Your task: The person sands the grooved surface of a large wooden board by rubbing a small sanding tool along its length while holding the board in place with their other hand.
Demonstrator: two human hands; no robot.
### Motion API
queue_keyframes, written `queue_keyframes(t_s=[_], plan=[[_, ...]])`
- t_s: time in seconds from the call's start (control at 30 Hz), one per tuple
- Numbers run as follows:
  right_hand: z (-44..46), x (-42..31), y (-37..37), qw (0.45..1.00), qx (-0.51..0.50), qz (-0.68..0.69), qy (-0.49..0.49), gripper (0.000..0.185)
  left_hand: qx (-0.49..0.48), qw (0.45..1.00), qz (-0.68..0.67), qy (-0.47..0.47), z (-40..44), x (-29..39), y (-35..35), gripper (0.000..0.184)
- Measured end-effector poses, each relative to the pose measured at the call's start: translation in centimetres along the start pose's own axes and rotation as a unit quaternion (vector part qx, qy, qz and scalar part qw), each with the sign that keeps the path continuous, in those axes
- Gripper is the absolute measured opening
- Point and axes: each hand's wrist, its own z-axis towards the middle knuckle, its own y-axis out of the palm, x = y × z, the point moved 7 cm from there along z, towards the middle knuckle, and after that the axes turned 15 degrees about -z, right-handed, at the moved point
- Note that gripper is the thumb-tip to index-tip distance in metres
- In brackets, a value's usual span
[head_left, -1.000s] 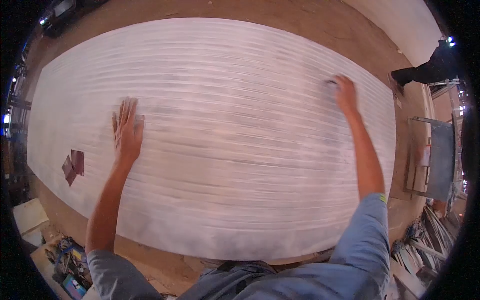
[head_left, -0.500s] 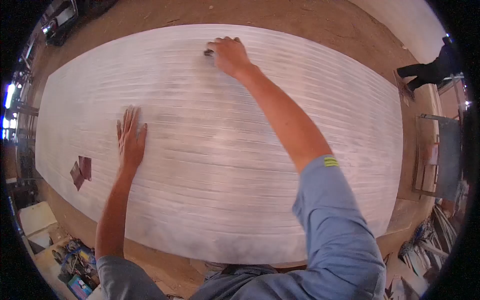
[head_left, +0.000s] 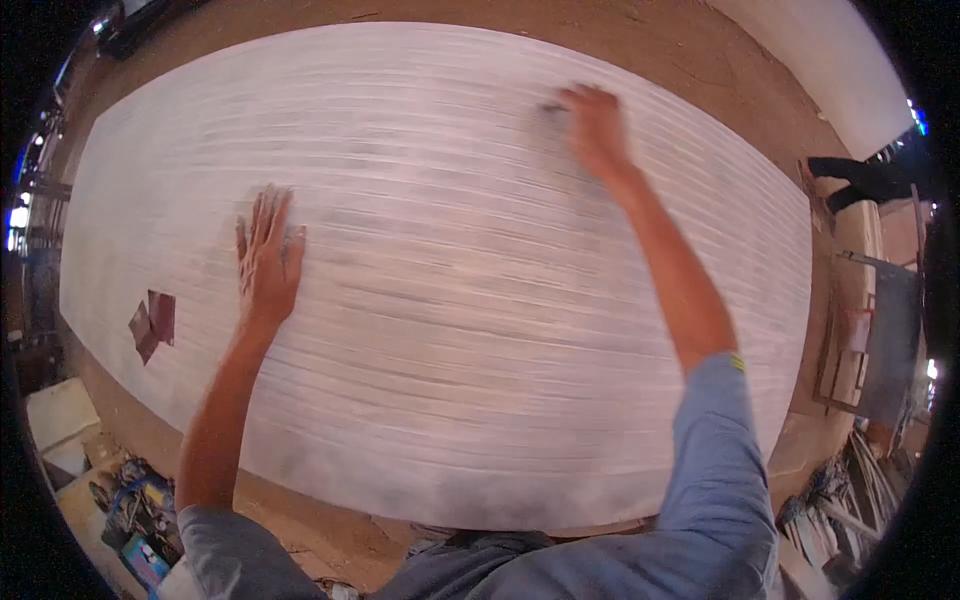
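Observation:
A large pale panel (head_left: pixel 450 400) with long ridges running across it and a dusty white surface spreads out before me. My left hand (head_left: pixel 268 255) lies flat on its left part, fingers spread, holding nothing. At the far right of the panel, my right hand (head_left: pixel 598 125) is closed and pressed down, somewhat blurred. A dark edge of what looks like a piece of sandpaper (head_left: pixel 552 107) shows under its fingers; most of it is hidden. Two reddish-brown sandpaper pieces (head_left: pixel 160 318) lie overlapping on the panel, left of my left forearm.
Brown ground (head_left: pixel 690 60) surrounds the panel. At the right stand a grey metal frame (head_left: pixel 885 335) and a person's dark-clad legs (head_left: pixel 860 175). A pile of strips (head_left: pixel 835 505) lies at the lower right, and cluttered tools (head_left: pixel 130 500) at the lower left.
My right hand has swept to the right across the far part of the panel with the sandpaper. My left hand stays flat on the panel. The view has shifted slightly.

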Motion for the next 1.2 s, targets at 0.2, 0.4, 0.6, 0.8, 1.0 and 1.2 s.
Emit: queue_keyframes(t_s=[0.2,0.4,0.6,0.8,1.0,1.2], plan=[[13.5,-21.1,1.0,0.995,-0.071,0.060,-0.040,0.028,-0.011,0.999,-0.029,-0.013,0.1,0.3,-0.8,0.051],[0.9,-1.3,0.9,0.998,-0.057,0.035,-0.004,0.027,0.007,1.000,-0.005,-0.001,-0.2,-0.9,0.2,0.050],[-16.7,24.9,-3.0,0.960,-0.187,-0.109,0.179,0.041,0.002,1.000,-0.006,0.002,-0.2,-0.4,0.2,0.051],[-2.1,2.1,1.5,0.999,0.031,0.019,0.034,0.033,-0.004,1.000,-0.008,-0.011,0.0,0.4,-0.3,0.051],[12.2,-18.4,-0.1,0.997,0.015,0.063,-0.037,0.024,-0.007,1.000,-0.010,-0.005,0.3,0.8,-0.3,0.049],[-3.8,4.0,0.4,0.993,0.083,0.070,0.038,0.031,-0.003,1.000,-0.022,0.006,0.1,0.4,0.0,0.049]])
